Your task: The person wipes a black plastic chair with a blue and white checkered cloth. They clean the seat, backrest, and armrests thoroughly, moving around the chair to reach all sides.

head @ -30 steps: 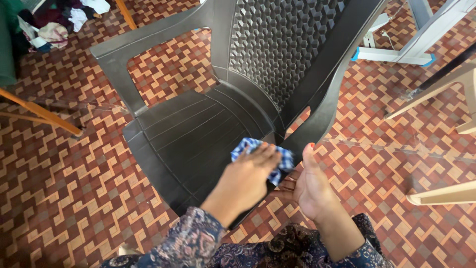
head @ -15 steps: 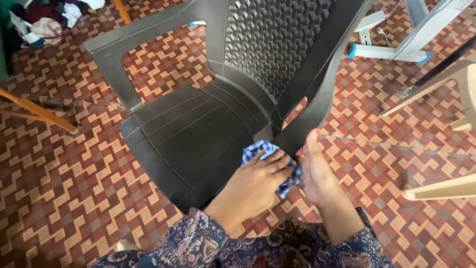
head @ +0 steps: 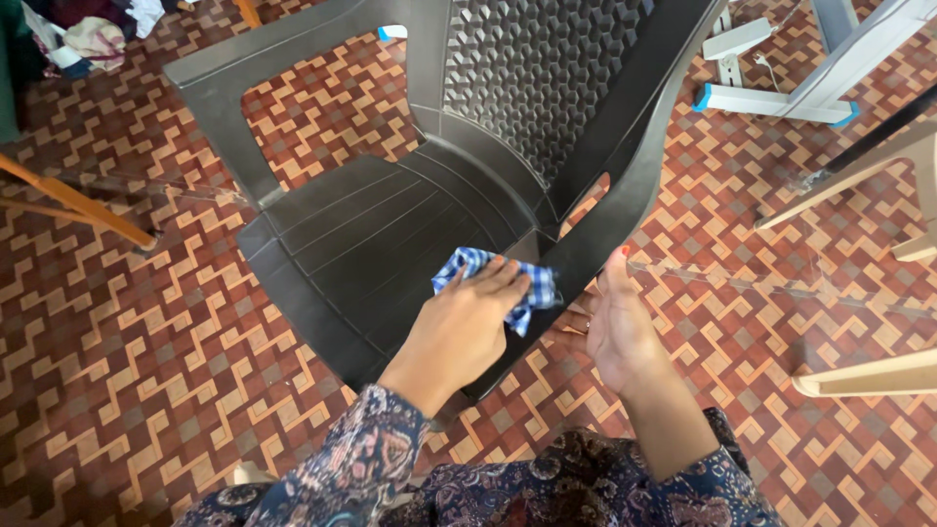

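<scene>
Now, head view, one line per item:

Left hand fingers: the left hand (head: 467, 327) lies palm down, fingers close together and slightly bent, pressing the cloth onto the chair.
Cloth: a blue-and-white checked cloth (head: 532, 285), bunched under the fingertips, just right of the frame's centre, at the seat's right edge beside the armrest.
Left arm: comes up from the bottom centre in a patterned sleeve (head: 356, 464), wrist straight, angled toward the upper right.
Right hand fingers: the right hand (head: 613, 327) is open, fingers straight and together, thumb up; its inner fingers touch the chair's right armrest edge. It holds nothing.
Right arm: bare forearm rising from the lower right.
Chair: a dark grey plastic chair (head: 342, 244) fills the upper centre, standing on a floor (head: 127, 390) tiled in red and tan.
</scene>
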